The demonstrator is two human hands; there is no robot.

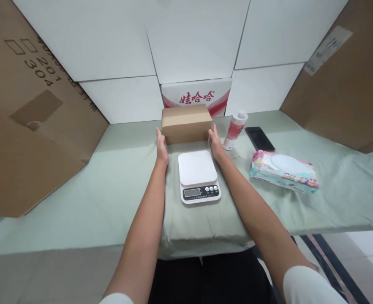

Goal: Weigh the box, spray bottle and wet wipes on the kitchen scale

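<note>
A small brown cardboard box is at the back of the table, held between my two hands. My left hand presses against its left side, fingers pointing up and forward. On the opposite side, my right hand is against the right end, its thumb toward the front face. Between my forearms lies a white kitchen scale, with a dark display panel and round buttons on its near edge. The scale's platform carries nothing. I cannot tell whether the box rests on the cloth or is slightly lifted.
A white bottle with a red label, a black phone and a pack of tissues are to the right on the green tablecloth. Large cardboard sheets stand at the left and right. Behind is a white-and-red carton.
</note>
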